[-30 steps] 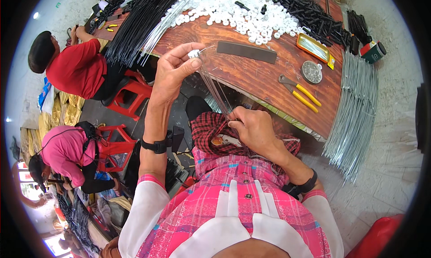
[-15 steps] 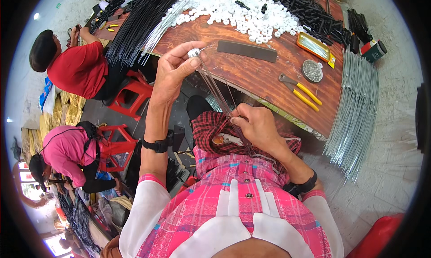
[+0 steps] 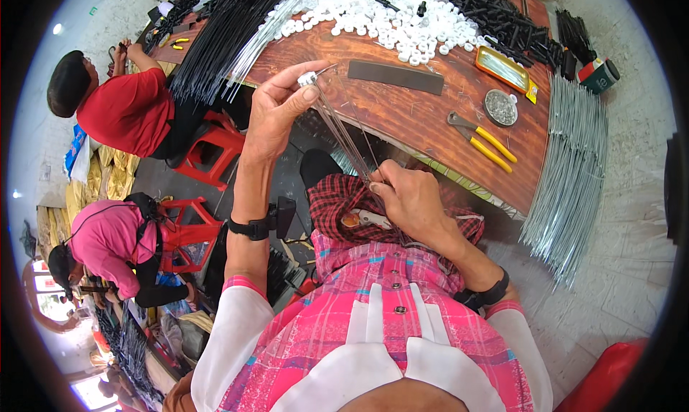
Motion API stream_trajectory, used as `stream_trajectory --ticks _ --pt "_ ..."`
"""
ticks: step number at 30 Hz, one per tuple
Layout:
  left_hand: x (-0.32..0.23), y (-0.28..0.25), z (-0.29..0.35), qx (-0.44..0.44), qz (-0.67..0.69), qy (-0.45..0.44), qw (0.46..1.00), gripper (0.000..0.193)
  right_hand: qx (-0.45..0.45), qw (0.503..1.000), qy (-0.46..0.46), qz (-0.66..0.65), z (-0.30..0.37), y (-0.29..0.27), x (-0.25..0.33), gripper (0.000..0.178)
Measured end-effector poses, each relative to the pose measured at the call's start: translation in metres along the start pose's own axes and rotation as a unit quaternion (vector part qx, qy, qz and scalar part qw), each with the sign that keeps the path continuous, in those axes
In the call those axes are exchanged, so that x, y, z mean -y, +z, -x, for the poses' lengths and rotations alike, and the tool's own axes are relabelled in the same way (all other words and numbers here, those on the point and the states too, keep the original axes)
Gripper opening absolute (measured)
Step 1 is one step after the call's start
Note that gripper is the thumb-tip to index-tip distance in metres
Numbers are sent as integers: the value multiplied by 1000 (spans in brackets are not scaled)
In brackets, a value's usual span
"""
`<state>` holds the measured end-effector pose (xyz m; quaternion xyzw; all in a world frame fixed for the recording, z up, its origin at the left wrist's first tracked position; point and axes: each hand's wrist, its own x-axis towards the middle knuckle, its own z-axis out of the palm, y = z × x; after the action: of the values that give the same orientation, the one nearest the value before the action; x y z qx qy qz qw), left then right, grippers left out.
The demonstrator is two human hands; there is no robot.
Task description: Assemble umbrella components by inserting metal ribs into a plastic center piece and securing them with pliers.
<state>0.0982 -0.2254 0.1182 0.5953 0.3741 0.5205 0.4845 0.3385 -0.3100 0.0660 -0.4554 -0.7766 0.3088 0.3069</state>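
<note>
Between thumb and fingers, my left hand point(image 3: 276, 110) pinches a small white plastic ring point(image 3: 307, 78) over the table's near edge. From the ring a bundle of thin dark metal rods point(image 3: 336, 128) slants down toward my lap, and a short thin wire end sticks out past it. My right hand point(image 3: 413, 200) is closed around the lower part of these rods, above the red checked cloth point(image 3: 337, 207) on my lap. One rod stands slightly apart from the others between my hands. The rods' lower ends are hidden behind my right hand.
On the wooden table point(image 3: 402, 118) lie a dark flat bar point(image 3: 395, 77), yellow-handled pliers point(image 3: 484, 143), a round dish point(image 3: 500, 108), an orange-rimmed tray point(image 3: 502, 65), white rings point(image 3: 402, 24) and black parts point(image 3: 502, 24). Silvery rods point(image 3: 570, 175) hang over the right edge. Two people sit at left.
My left hand has tilted slightly and keeps hold of the white ring. The right hand has barely shifted on the rods. The view has moved a little.
</note>
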Motion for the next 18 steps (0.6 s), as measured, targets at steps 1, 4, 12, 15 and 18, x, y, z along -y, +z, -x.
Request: stream_trajectory --ticks 1,4,12,15,18 --pt "0 0 0 5 1 -9 1000 53 0 1000 0 0 0 1 -1 14" --pt "-2 2 -1 -2 -4 -6 1000 54 -31 999 -12 -29 1 4 -3 13" --pt "-4 7 -1 -15 -4 7 1000 46 -72 996 -34 -46 0 8 -8 12" --pt "-6 8 -1 -21 -4 -9 1000 45 -90 995 -41 -30 0 11 -9 14" --pt "-4 8 -2 -24 -4 -6 1000 44 -92 995 -34 -12 -1 14 -10 16"
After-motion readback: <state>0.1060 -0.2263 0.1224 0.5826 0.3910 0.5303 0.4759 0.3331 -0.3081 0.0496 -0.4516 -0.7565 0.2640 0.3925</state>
